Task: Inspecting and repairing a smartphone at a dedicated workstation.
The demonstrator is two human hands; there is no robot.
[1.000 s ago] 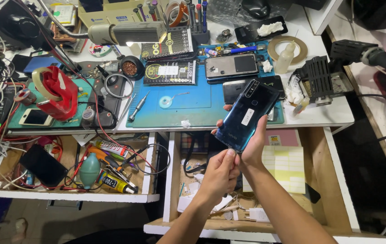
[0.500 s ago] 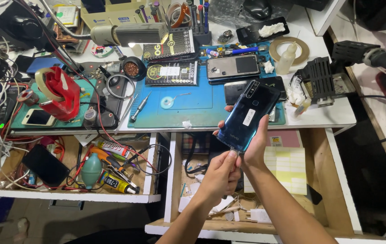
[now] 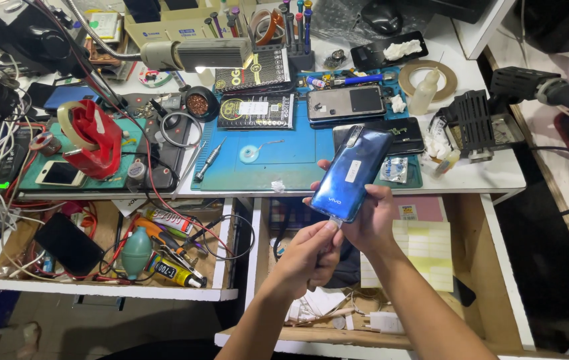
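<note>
Blue smartphone [image 3: 353, 175] sits gripped in the right hand [image 3: 372, 223]. The left hand [image 3: 311, 253] pinches, apparently, a plug at its bottom edge. Forcing it skewed could damage the port.

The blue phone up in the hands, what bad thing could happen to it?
The blue phone is held in the air by the right hand alone, above an open drawer, so it might slip and fall in. The left hand pinches something small at the phone's bottom edge; a hard tug there could bend it or jerk the phone loose. The desk is crowded, so a swing could knock the small bottle.
</note>
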